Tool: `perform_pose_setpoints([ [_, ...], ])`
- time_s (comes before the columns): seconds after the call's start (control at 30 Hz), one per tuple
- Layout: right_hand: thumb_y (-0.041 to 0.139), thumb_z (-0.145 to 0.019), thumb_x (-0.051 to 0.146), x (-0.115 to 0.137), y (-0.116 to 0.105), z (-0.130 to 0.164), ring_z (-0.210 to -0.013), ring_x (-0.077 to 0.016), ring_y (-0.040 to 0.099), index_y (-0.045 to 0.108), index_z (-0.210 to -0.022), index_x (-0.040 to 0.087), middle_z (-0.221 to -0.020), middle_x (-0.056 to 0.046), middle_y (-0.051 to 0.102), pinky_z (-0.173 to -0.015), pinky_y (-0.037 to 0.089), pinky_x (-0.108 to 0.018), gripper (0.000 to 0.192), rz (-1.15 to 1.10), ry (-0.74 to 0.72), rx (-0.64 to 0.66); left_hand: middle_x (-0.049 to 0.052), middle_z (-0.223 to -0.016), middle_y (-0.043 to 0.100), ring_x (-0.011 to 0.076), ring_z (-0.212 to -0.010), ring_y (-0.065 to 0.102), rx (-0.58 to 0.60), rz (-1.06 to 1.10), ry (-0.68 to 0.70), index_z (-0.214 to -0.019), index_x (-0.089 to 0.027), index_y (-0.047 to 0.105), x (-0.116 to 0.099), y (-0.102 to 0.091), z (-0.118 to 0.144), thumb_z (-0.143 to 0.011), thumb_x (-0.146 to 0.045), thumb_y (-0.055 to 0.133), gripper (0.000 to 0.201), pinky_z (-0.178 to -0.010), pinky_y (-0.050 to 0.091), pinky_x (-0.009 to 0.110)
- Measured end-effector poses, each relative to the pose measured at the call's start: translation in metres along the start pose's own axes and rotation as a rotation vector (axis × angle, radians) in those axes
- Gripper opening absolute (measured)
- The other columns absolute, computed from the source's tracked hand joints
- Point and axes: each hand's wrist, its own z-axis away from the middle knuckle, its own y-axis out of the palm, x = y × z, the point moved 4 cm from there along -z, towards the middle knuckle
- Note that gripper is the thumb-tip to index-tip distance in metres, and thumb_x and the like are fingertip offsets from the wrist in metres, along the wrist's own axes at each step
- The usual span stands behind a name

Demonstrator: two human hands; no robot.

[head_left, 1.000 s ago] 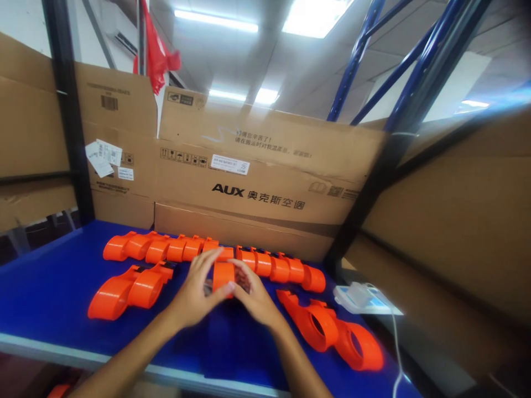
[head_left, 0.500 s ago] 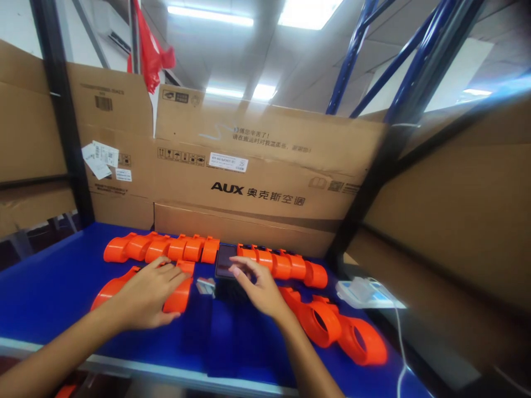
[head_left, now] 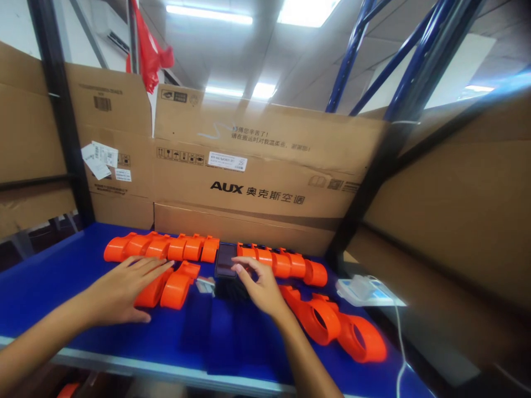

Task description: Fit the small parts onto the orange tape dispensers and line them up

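My left hand (head_left: 118,290) lies flat, fingers spread, on top of an orange plastic housing (head_left: 166,287) at the left of the blue table (head_left: 50,282). My right hand (head_left: 257,284) hovers with a fingertip at the lower edge of a dark phone (head_left: 226,260) that leans in a gap in the back row of orange parts (head_left: 174,247). A small grey piece (head_left: 205,284) lies between my hands. More orange housings (head_left: 332,326) lie to the right of my right wrist.
Cardboard boxes marked AUX (head_left: 257,177) form a wall behind the table. A black rack post (head_left: 62,116) stands at the left and blue struts (head_left: 352,55) at the right. A white device with a cable (head_left: 360,292) sits at the table's right end.
My left hand carried an orange part from the middle over to the left housings and now rests flat on them. That uncovered the phone, and my right hand moved up to it.
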Motion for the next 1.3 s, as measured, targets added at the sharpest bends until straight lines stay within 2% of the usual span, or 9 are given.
perform_pose_setpoints([
  [0.27, 0.056, -0.095, 0.037, 0.007, 0.001, 0.002, -0.092, -0.0209, 0.069, 0.072, -0.109, 0.022, -0.098, -0.006, 0.076, -0.084, 0.052, -0.033, 0.025, -0.021, -0.028, 0.019, 0.008, -0.135, 0.060, 0.0350, -0.123, 0.054, 0.019, 0.061, 0.014, -0.145, -0.031, 0.045, 0.003, -0.008, 0.003, -0.074, -0.031, 0.066, 0.075, -0.108, 0.034, 0.048],
  [0.53, 0.056, -0.095, 0.038, 0.005, -0.004, 0.001, -0.084, -0.0188, 0.068, 0.072, -0.101, 0.021, -0.090, -0.004, 0.075, -0.078, 0.050, -0.030, 0.024, -0.031, -0.036, -0.051, 0.011, -0.128, 0.062, 0.0340, -0.110, 0.060, -0.068, -0.033, -0.079, -0.140, -0.027, 0.048, -0.004, -0.076, -0.015, -0.073, -0.037, 0.069, 0.070, -0.096, 0.043, 0.046],
  [0.67, 0.056, -0.094, 0.041, -0.005, 0.003, -0.005, -0.077, -0.0172, 0.066, 0.068, -0.110, 0.020, -0.088, -0.005, 0.073, -0.072, 0.050, -0.029, 0.030, -0.131, 0.009, -0.059, 0.010, -0.127, 0.061, 0.0315, -0.108, 0.059, -0.189, 0.010, -0.051, -0.142, -0.027, 0.044, -0.032, -0.092, -0.038, -0.076, -0.041, 0.068, 0.072, -0.095, 0.045, 0.045],
  [0.87, 0.056, -0.091, 0.046, -0.023, 0.018, -0.012, -0.060, -0.0146, 0.059, 0.044, -0.140, 0.024, -0.085, -0.003, 0.067, -0.051, 0.047, -0.025, 0.055, -0.436, 0.133, -0.036, 0.011, -0.134, 0.056, 0.0356, -0.120, 0.052, -0.217, 0.133, 0.210, -0.143, -0.030, 0.046, -0.106, -0.041, -0.085, -0.076, -0.032, 0.069, 0.070, -0.102, 0.041, 0.052],
  [0.97, 0.059, -0.088, 0.044, -0.031, 0.013, -0.009, -0.070, -0.0184, 0.065, 0.046, -0.138, 0.025, -0.088, -0.005, 0.068, -0.062, 0.054, -0.030, 0.055, -0.477, 0.154, -0.127, 0.012, -0.137, 0.053, 0.0362, -0.122, 0.050, -0.196, 0.187, 0.300, -0.145, -0.032, 0.044, -0.128, -0.017, -0.099, -0.076, -0.026, 0.070, 0.074, -0.103, 0.040, 0.055],
  [1.07, 0.063, -0.085, 0.040, -0.035, 0.003, -0.005, -0.091, -0.0237, 0.067, 0.050, -0.134, 0.023, -0.101, -0.008, 0.069, -0.081, 0.055, -0.037, 0.054, -0.503, 0.126, -0.225, 0.012, -0.147, 0.043, 0.0381, -0.130, 0.042, -0.196, 0.356, 0.302, -0.146, -0.035, 0.041, -0.135, 0.000, -0.109, -0.077, -0.041, 0.074, 0.077, -0.107, 0.035, 0.058],
  [1.13, 0.066, -0.083, 0.039, -0.036, 0.000, -0.004, -0.096, -0.0246, 0.066, 0.051, -0.134, 0.023, -0.105, -0.009, 0.070, -0.087, 0.053, -0.039, 0.055, -0.538, 0.117, -0.242, 0.012, -0.154, 0.034, 0.0381, -0.136, 0.036, -0.258, 0.581, 0.202, -0.148, -0.033, 0.038, -0.132, 0.010, -0.119, -0.079, -0.057, 0.068, 0.079, -0.111, 0.030, 0.058],
  [1.2, 0.068, -0.082, 0.038, -0.036, -0.001, -0.004, -0.097, -0.0245, 0.066, 0.050, -0.136, 0.023, -0.107, -0.009, 0.069, -0.089, 0.053, -0.040, 0.058, -0.565, 0.119, -0.246, 0.012, -0.157, 0.028, 0.0337, -0.140, 0.033, -0.402, 0.876, -0.020, -0.151, -0.029, 0.033, -0.123, 0.023, -0.134, -0.090, -0.060, 0.050, 0.070, -0.114, 0.027, 0.054],
  [1.3, 0.070, -0.081, 0.040, -0.040, 0.001, -0.004, -0.095, -0.0226, 0.065, 0.048, -0.139, 0.022, -0.103, -0.008, 0.069, -0.087, 0.053, -0.037, 0.065, -0.567, 0.132, -0.252, 0.012, -0.153, 0.039, 0.0281, -0.140, 0.037, -0.522, 1.324, -0.353, -0.146, -0.024, 0.043, -0.111, 0.052, -0.159, -0.096, -0.055, 0.041, 0.059, -0.116, 0.026, 0.046],
])
